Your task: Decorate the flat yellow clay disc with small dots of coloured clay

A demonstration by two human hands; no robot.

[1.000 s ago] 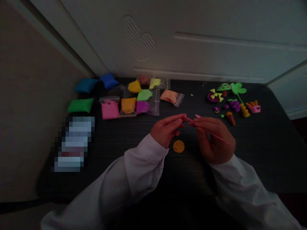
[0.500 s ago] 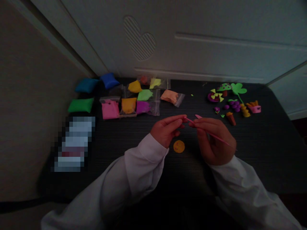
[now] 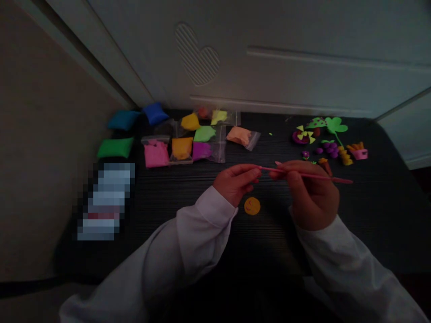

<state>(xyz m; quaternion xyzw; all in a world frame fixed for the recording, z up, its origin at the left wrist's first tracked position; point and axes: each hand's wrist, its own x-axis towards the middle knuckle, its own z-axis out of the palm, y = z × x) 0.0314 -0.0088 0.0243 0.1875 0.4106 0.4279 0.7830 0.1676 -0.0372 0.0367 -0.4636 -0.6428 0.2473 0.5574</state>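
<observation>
My right hand (image 3: pixel 311 193) is closed around a thin pink clay modelling tool (image 3: pixel 311 176), which lies nearly level with its flat end out to the right. The tool's narrow tip reaches the fingertips of my left hand (image 3: pixel 235 181), which are pinched together. Whatever sits between those left fingers is too small to make out. Below the hands, a flat round yellow clay disc (image 3: pixel 252 206) with fine reddish curved marks lies on the dark table. Another pink piece (image 3: pixel 277 163) shows partly behind my right fingers.
Bags of coloured clay, among them a pink one (image 3: pixel 156 153) and an orange one (image 3: pixel 182 148), lie at the back left. Small clay models, including a green clover (image 3: pixel 336 125) and purple grapes (image 3: pixel 330 149), stand at the back right. A blurred-out phone-like rectangle (image 3: pixel 106 202) lies left.
My right hand has moved slightly right and turned the pink tool from a downward slant to nearly level. My left hand stays almost in place, still pinched.
</observation>
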